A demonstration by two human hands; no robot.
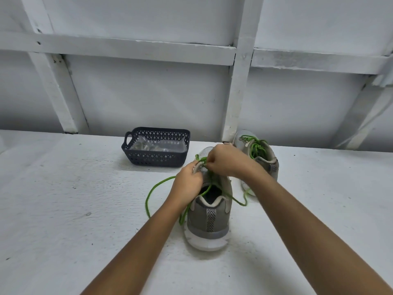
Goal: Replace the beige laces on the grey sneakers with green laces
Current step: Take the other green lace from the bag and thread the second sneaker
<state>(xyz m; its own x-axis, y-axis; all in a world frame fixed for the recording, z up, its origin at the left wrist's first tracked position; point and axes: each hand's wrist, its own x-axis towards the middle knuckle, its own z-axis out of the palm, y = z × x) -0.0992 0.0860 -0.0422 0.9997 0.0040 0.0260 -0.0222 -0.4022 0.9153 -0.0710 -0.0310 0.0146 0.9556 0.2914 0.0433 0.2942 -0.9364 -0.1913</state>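
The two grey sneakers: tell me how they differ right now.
The near sneaker has both hands on it, left hand and right hand at its front eyelets; the far sneaker is untouched. The near sneaker's loose green lace trails over the table on both sides; the far sneaker's bunched green lace sits mostly on the shoe. Both are grey, upright, heels toward the camera.

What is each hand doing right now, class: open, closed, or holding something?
Left hand: grips the near sneaker at its eyelet edge.
Right hand: pinches the green lace.
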